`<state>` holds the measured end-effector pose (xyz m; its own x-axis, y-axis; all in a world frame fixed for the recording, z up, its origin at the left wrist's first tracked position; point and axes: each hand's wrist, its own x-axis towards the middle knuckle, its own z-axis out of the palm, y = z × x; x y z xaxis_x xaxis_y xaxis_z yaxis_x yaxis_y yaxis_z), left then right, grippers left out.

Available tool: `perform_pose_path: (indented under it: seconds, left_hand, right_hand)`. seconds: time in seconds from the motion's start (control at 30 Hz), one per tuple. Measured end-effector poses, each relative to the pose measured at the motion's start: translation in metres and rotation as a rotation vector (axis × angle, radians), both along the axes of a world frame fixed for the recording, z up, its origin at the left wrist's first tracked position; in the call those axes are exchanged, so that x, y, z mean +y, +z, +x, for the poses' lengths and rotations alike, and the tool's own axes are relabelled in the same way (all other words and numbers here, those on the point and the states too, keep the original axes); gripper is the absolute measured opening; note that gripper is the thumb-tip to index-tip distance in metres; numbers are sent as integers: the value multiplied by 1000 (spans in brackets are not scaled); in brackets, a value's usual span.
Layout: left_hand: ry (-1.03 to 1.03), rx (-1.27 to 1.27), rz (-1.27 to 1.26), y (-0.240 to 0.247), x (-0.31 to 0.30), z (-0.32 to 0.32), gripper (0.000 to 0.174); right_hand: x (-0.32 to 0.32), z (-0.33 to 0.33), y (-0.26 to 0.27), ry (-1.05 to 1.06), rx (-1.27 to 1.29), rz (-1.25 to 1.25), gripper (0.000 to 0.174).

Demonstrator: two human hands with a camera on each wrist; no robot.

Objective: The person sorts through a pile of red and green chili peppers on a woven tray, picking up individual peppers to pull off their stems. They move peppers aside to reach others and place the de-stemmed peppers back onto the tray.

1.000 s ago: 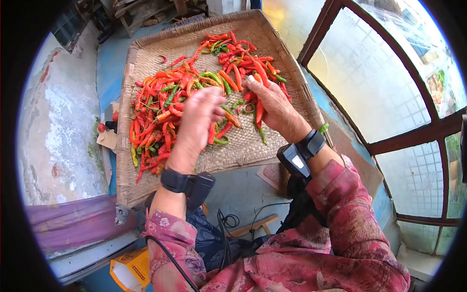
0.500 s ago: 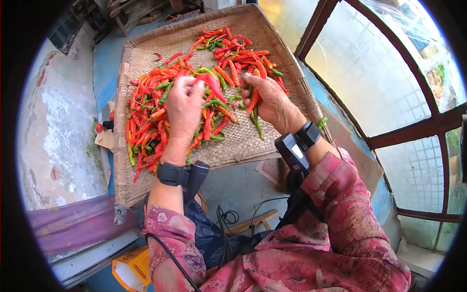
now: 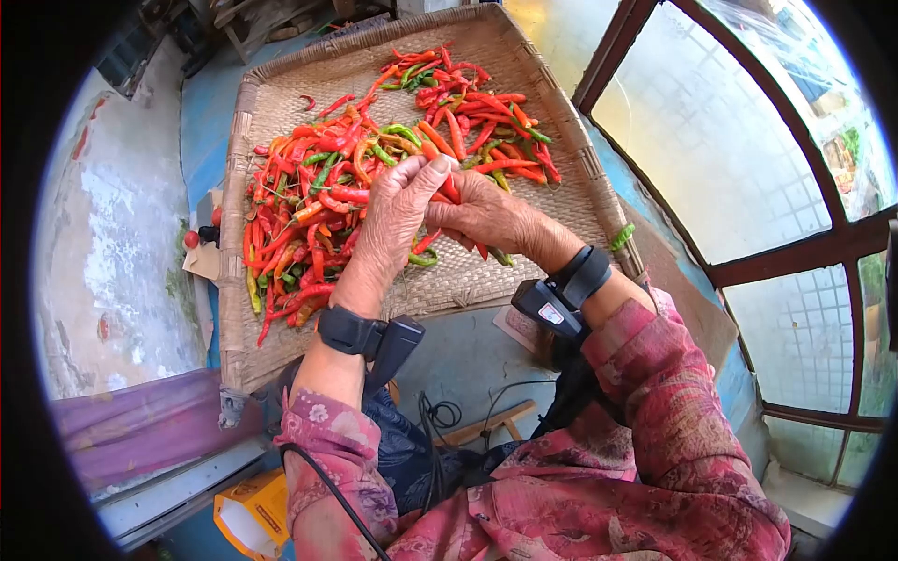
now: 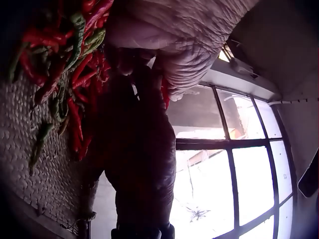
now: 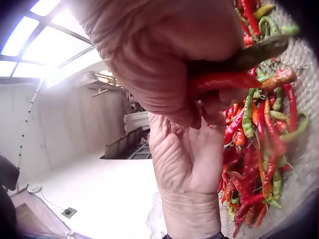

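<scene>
In the head view my two hands meet over the near middle of a woven tray (image 3: 245,131). My right hand (image 3: 496,217) grips a few chili peppers; in the right wrist view a red chili pepper (image 5: 224,82) and a dark green chili pepper (image 5: 261,54) stick out of its curled fingers. Thumb and forefinger of my left hand (image 3: 398,210) pinch at a red chili pepper (image 3: 451,189) beside the right fingertips. To the left lies a large heap of mixed chili peppers (image 3: 290,210). A smaller, mostly red heap (image 3: 468,112) sits farther back.
A framed glass window (image 3: 720,140) runs along the right side. On the left are a peeling wall (image 3: 122,243) and a purple cloth (image 3: 154,425). An orange carton (image 3: 257,510) stands low on the left; black cables (image 3: 438,416) hang below the tray.
My left hand has come from the big heap with a red chili pepper to meet my right hand. The right hand has moved left and turned inward, still holding chili peppers.
</scene>
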<state>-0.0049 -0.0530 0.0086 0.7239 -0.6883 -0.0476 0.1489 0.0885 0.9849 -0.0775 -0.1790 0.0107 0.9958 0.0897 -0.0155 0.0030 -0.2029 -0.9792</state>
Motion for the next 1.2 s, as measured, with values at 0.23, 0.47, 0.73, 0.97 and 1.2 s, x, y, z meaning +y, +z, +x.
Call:
perform_pose_path:
  seconds: [0.23,0.47,0.73,0.97,1.2]
  left_hand:
    - [300,25,-221,4,14,25,20]
    - [584,302,-397,-9,42,55,22]
    - [222,-179,148,-3,1,-9,37]
    - [24,-218,167,-16,-6,-19,31]
    - [-111,-387,395,-13,-4,-12,23]
  right_hand:
    - [-9,4,1,-49,202,-37,28]
    - [-22,6,-18,-240,-17,365,43]
    - [-2,16,-11,-302,-134,150,45]
    - [-9,16,-17,-387,-100,217,33]
    - [-14,10,-9,-380,-93,154,41]
